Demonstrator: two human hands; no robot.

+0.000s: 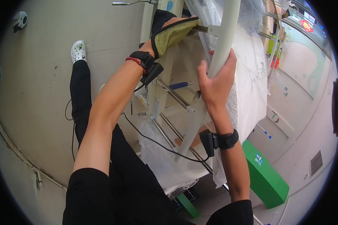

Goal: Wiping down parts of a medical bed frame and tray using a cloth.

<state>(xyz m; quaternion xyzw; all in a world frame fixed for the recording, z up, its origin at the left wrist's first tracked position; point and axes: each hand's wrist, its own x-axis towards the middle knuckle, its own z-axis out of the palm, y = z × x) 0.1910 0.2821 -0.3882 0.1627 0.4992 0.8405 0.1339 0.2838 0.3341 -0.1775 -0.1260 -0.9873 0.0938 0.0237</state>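
My left hand (174, 21) is mostly covered by an olive-green cloth with black edging (173, 38). The cloth is wrapped about a metal cross bar (200, 28) of a bed's side rail, and the fingers beneath are largely hidden. My right hand (218, 78) grips the cream top tube of the side rail (226, 31), thumb on its left side and fingers over the right. Below, chrome bars (173, 94) join that tube to the cream bed frame (157, 92). Each wrist wears a black strapped device, with a cable hanging from it.
A mattress in white wrapping (250, 76) lies right of the rail, with clear plastic sheeting (160, 152) around the bed's lower end. Crank handles (133, 108) stick out from the frame. A green box (266, 174) stands at lower right. The cable (160, 144) crosses before my body.
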